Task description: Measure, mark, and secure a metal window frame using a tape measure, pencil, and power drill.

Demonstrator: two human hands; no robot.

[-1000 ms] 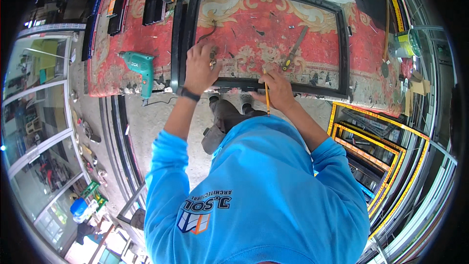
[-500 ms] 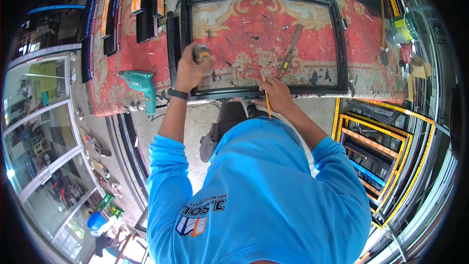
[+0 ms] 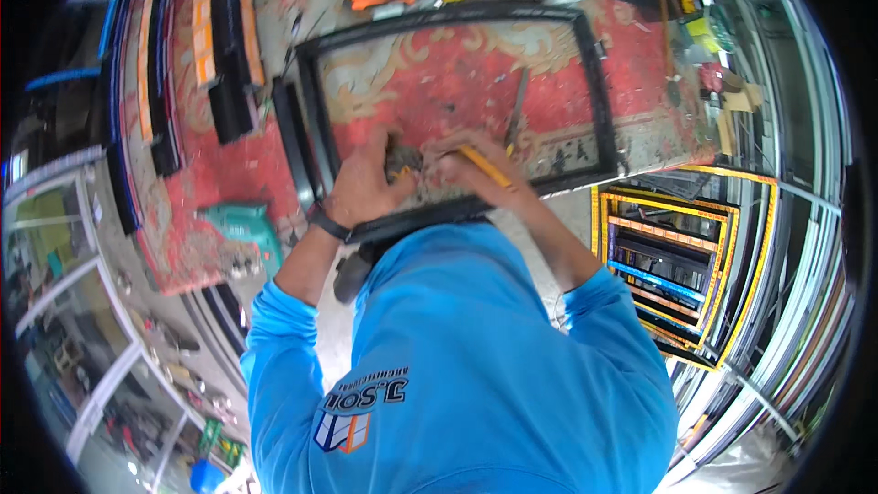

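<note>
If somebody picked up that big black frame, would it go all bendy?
Probably not much: the black frame looks like rigid joined bars, lying flat on the red carpet. It's thin and open inside, so likely light, and unlikely to roll.

Black frame (image 3: 599, 91), yellow pencil (image 3: 485, 166), red patterned carpet (image 3: 457, 82)

Left hand (image 3: 366, 185) grips a small dark object (image 3: 401, 161) beside the right hand (image 3: 476, 174), which holds a yellow pencil (image 3: 485, 166). Both rest inside a black rectangular frame (image 3: 599, 82) lying on the red-patterned worktop (image 3: 229, 165); teal drill (image 3: 240, 227) nearby.
</note>
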